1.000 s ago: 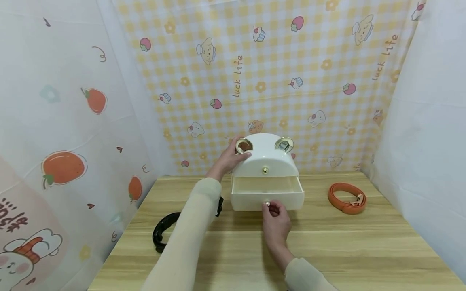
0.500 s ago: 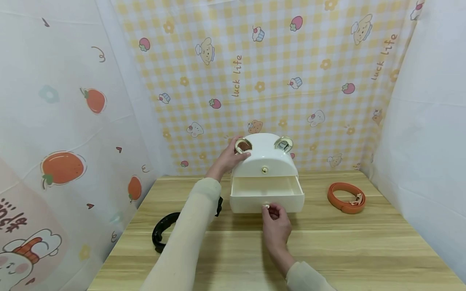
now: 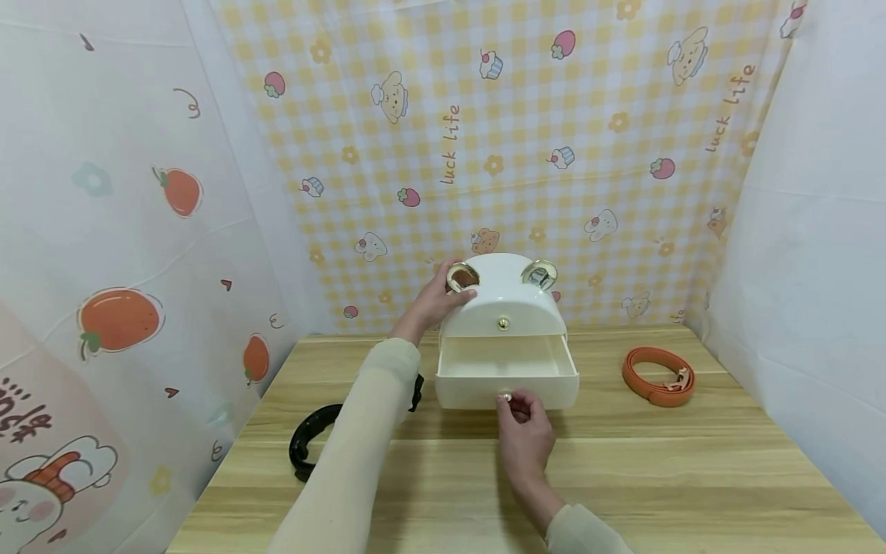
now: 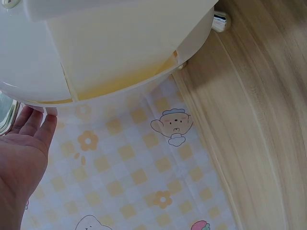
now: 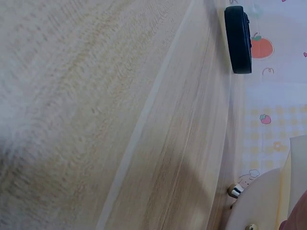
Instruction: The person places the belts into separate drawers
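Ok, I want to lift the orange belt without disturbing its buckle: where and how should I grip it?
Probably by the left side of the orange belt, from above, pinching inside against outside: it stands coiled on edge around an open middle, and its buckle sits at the right.

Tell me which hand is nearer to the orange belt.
Right. The right hand pinches the drawer knob, to the left of the orange belt; the left hand is farther off, holding the left side of the white box.
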`<state>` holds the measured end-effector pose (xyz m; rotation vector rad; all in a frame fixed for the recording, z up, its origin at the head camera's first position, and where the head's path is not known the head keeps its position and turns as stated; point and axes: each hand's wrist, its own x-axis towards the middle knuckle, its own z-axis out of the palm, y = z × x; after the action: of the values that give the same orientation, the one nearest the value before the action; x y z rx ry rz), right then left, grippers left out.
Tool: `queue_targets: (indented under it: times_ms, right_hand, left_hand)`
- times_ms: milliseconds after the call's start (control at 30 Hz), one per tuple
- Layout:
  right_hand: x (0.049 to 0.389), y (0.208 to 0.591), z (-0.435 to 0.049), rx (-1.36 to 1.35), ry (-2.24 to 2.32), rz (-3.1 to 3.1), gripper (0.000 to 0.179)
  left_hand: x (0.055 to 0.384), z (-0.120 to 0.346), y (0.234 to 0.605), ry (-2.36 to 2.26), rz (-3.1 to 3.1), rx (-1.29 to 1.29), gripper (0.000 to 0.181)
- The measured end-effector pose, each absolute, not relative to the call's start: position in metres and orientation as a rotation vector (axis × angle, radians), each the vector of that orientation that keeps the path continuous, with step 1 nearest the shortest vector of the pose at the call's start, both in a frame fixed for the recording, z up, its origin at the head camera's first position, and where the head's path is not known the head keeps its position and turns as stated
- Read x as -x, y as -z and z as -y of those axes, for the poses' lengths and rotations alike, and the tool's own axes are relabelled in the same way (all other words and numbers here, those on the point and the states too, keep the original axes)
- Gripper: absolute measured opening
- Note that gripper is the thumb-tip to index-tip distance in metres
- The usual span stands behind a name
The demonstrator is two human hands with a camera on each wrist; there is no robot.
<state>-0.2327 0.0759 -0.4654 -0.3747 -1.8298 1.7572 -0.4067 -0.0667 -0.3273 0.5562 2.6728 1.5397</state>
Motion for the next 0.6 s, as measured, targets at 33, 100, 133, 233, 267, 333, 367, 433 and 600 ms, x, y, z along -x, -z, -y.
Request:
queue_targets:
  times_ms: [33,100,133,233,267,333,367,433,600]
  right_hand:
    - [0.232,0.465,-0.076,0.375,-1.755,1.832,0.018]
    - [0.23,0.465,-0.076,0.377,-1.757,1.837,0.018]
    - [0.229,0.465,-0.076,0.378,-1.763,1.839,0.018]
    - [0.227,0.465,-0.075,0.382,-1.791,1.837,0.018]
    - [0.226,0.466,-0.075,0.382,-1.802,1.835,0.018]
    - [0.225,0.466,-0.075,0.385,-1.814,1.835,0.018]
    - [0.224,0.466,-0.075,0.386,-1.815,1.837,0.019]
    - [0.223,0.467,-0.076,0.387,-1.809,1.843,0.02]
    - [0.221,0.468,-0.077,0.39,-1.802,1.845,0.021]
  left_hand:
    - [0.407,0.067,0.328,-1.541,-2.672,-0.557,0.07]
    - [0.407,0.066,0.328,-1.547,-2.667,-0.558,0.07]
    - [0.407,0.066,0.328,-1.552,-2.664,-0.558,0.07]
    - [0.407,0.066,0.328,-1.566,-2.653,-0.558,0.07]
    - [0.407,0.066,0.328,-1.571,-2.649,-0.557,0.07]
    - [0.407,0.066,0.328,-1.579,-2.642,-0.553,0.07]
    - [0.407,0.066,0.328,-1.58,-2.641,-0.552,0.07]
    - [0.407,0.066,0.328,-1.581,-2.64,-0.54,0.069]
    - [0.406,0.065,0.327,-1.579,-2.642,-0.522,0.069]
